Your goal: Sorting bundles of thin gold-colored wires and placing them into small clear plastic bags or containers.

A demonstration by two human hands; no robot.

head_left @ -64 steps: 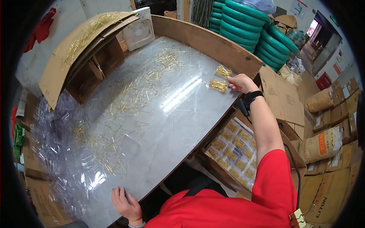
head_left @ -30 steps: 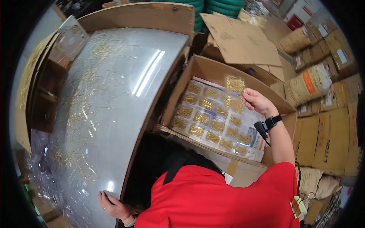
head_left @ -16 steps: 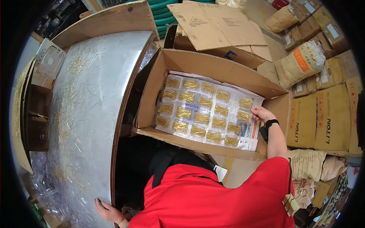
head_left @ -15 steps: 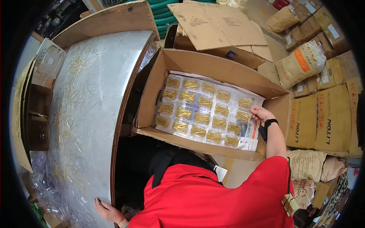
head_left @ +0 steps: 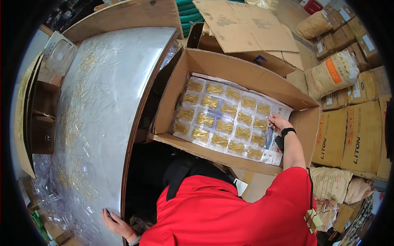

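Note:
Rows of clear plastic packs [head_left: 224, 126] filled with thin gold-coloured wire pieces lie flat on printed paper [head_left: 284, 110] inside a large open cardboard box [head_left: 242, 74]. My right hand [head_left: 280, 122] reaches into the box, its fingers pinched at the right edge of a pack [head_left: 260, 124] in the rightmost column. Just behind that one lies another pack [head_left: 263, 108], close beside its neighbours. At the lower left, my left hand [head_left: 115, 225] rests on the edge of the metal-topped table [head_left: 135, 69], fingers stretched out and holding nothing.
Loose gold-coloured wire pieces [head_left: 82, 135] are scattered over the table's left side. Clear plastic packs [head_left: 57, 201] pile up at its near left corner. Flattened cardboard [head_left: 250, 28] lies behind the box. Stacked cartons [head_left: 361, 135] and sacks [head_left: 333, 74] stand to the right.
My right hand has moved the rightmost-column packs left, narrowing the gap to the neighbouring column. The whole view has shifted slightly. My left hand stays on the table edge.

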